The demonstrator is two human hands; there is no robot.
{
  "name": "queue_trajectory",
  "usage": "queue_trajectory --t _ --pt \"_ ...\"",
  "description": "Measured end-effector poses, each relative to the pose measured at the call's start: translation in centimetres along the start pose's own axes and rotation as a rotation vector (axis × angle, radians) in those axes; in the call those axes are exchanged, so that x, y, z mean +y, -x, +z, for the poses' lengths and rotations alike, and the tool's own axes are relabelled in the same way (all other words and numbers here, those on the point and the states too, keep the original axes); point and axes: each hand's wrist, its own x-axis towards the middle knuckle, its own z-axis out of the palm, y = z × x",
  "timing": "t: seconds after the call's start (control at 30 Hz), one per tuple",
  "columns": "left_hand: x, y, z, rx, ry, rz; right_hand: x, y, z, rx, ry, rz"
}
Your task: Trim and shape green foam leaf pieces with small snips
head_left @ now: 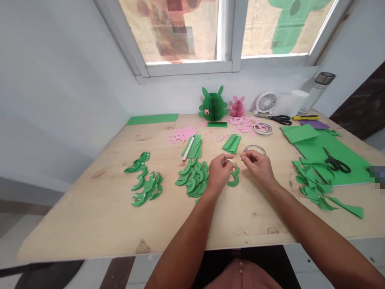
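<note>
Cutout position: the green cutout (234, 179) lay flat on the table (105, 216), btwn the two hands, just R of the L hand (219, 171) & partly under its fingertips.
Long axis: ran roughly fwd, away from the body; wavy edge, so exact angle approx. only.
Nearer hand: L hand; the R hand (259, 166) was also near, w/ bare wood btwn it & the cutout.
L hand pose: angled fwd & inward over the cutout's far end, fingers curled, forefinger reaching R; couldn't tell if thumb & forefinger met or pinched anything.
R hand pose: angled fwd & to the L, thumb & forefinger drawn in close, other fingers curled; pinch, if any, too small to tell.
Arms: both came in from the near side, converging toward the cutout.
L of cutout: pile of green pieces (192, 178), nr the L hand; white pen (188, 149) farther fwd, atop green strips (197, 146).
Fwd of cutout: folded green papers (231, 143).
Fwd-R of cutout: tape roll (255, 146), just beyond the R hand.
Far R of cutout: green scraps (314, 182), plus scissors (332, 160) on a green sheet (345, 154).
</note>
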Motion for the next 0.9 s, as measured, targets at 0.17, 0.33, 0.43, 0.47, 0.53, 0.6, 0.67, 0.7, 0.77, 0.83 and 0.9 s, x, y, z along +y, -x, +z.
queue_trajectory --t 0.17,0.33,0.43,0.47,0.53,0.6,0.67,0.7,0.77,0.83,0.9 --pt "0.0 -0.4 -0.8 0.011 -0.110 0.067 0.5 -0.2 -0.1 -0.035 -0.056 0.039" --pt "0.4 -0.1 -0.6 -0.051 -0.068 0.043 0.6 -0.2 0.0 -0.082 -0.096 0.092" --pt "0.4 0.0 -0.5 -0.061 -0.062 0.044 0.5 -0.2 0.1 -0.117 -0.100 0.076" --pt "0.4 0.1 -0.5 -0.062 -0.064 0.053 0.4 -0.1 0.1 -0.130 -0.099 0.064" --pt "0.2 0.1 -0.5 -0.050 -0.079 0.079 0.3 0.0 0.1 -0.160 -0.094 0.039" --pt "0.1 0.1 -0.5 -0.033 -0.096 0.099 0.0 0.1 0.1 -0.188 -0.088 0.022" --pt "0.1 0.1 -0.5 -0.018 -0.104 0.098 -0.2 0.2 0.1 -0.206 -0.085 0.016" --pt "0.2 0.1 -0.5 -0.013 -0.105 0.095 -0.3 0.2 0.1 -0.211 -0.084 0.015" --pt "0.3 0.1 -0.4 -0.007 -0.112 0.092 -0.4 0.2 0.1 -0.215 -0.079 0.011" --pt "0.4 0.2 -0.4 -0.008 -0.123 0.099 -0.4 0.2 0.1 -0.212 -0.072 0.005" --pt "0.4 0.2 -0.4 -0.023 -0.130 0.104 -0.5 0.2 0.1 -0.216 -0.069 -0.001"
